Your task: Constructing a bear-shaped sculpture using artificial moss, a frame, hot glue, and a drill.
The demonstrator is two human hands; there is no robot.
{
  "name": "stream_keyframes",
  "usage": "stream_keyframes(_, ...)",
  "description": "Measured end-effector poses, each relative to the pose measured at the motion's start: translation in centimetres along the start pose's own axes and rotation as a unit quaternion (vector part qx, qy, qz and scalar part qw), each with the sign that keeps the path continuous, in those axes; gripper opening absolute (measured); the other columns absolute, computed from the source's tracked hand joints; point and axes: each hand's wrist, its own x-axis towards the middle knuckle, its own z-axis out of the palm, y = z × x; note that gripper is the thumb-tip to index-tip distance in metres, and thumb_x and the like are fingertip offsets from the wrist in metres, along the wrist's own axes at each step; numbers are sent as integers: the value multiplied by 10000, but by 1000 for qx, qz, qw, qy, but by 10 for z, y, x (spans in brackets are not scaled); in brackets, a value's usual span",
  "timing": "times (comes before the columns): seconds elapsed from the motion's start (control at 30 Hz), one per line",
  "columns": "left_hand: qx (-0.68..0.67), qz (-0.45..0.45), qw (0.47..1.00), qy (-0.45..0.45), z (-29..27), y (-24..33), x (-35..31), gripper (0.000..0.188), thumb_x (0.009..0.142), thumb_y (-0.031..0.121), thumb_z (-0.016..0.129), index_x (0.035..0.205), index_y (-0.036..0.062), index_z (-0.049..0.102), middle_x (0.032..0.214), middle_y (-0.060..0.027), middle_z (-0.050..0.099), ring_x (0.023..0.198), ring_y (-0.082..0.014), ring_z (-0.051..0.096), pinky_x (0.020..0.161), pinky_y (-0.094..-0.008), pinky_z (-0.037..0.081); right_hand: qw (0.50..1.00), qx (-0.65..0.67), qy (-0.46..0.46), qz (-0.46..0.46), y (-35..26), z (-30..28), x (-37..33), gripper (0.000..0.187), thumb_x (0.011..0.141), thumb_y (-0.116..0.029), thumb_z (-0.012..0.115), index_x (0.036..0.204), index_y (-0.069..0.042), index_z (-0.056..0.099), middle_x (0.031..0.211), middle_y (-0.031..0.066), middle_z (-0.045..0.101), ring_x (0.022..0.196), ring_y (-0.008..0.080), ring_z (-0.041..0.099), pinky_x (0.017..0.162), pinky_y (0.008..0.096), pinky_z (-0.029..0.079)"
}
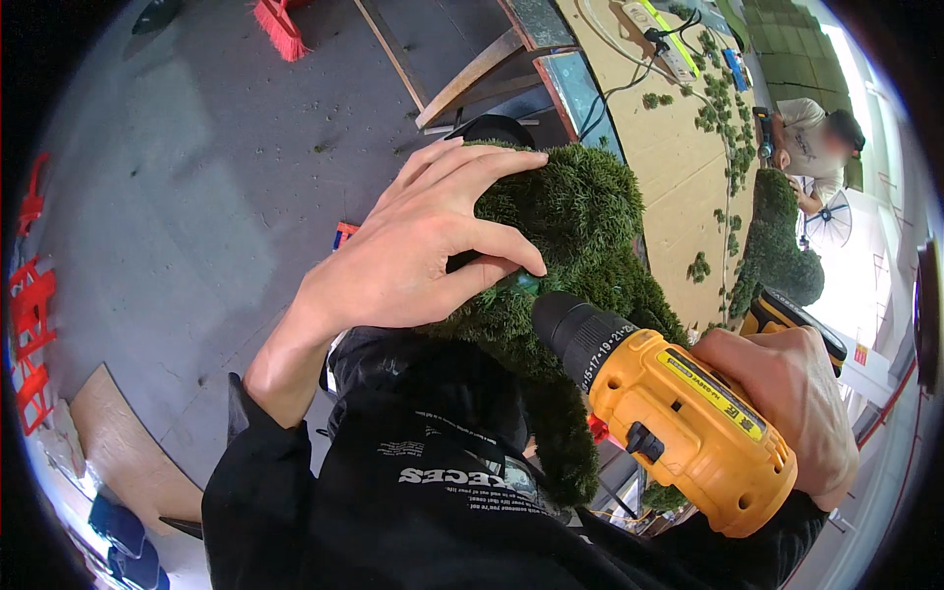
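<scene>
A shaggy dark green artificial topiary piece (590,202) lies in front of me, with a longer part hanging down near my body. My left hand (423,236) rests over its left side. The other fingers stretch across the greenery, while thumb and forefinger come close together, pressing at a small shiny green spot (521,282). A yellow cordless drill (688,423) with a black chuck is gripped in my right hand (787,403). The chuck points up and left at that green spot, close to my fingertips. Whether a bit touches the greenery is hidden.
On the right stands a cardboard-covered table (678,197) strewn with green sprigs, with a power strip (659,39) and cables. A co-worker (811,147) is beside another green topiary piece (777,246). A red broom (280,29), red stools (31,315) and a board (123,442) are on the floor.
</scene>
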Motion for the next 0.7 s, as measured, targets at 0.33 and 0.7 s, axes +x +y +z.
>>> stream_keyframes(0.33, -3, 20, 1000, -2, 2, 1, 4, 312, 786, 61, 748, 1045, 223, 817, 1575, -165, 488, 1484, -357, 410, 1250, -543, 227, 1000, -24, -19, 5, -13, -6, 1, 310, 800, -276, 830, 929, -61, 647, 680, 131, 656, 610, 336, 670, 564, 407, 488)
stream_keyframes(0.7, 22, -3, 1000, -7, 0, 6, 4, 337, 784, 49, 707, 1057, 213, 816, 1572, -155, 495, 1474, -363, 424, 1253, -551, 230, 996, -6, 84, 32, -11, 10, -25, 287, 797, -277, 831, 883, -59, 667, 625, 103, 623, 548, 317, 644, 524, 409, 481)
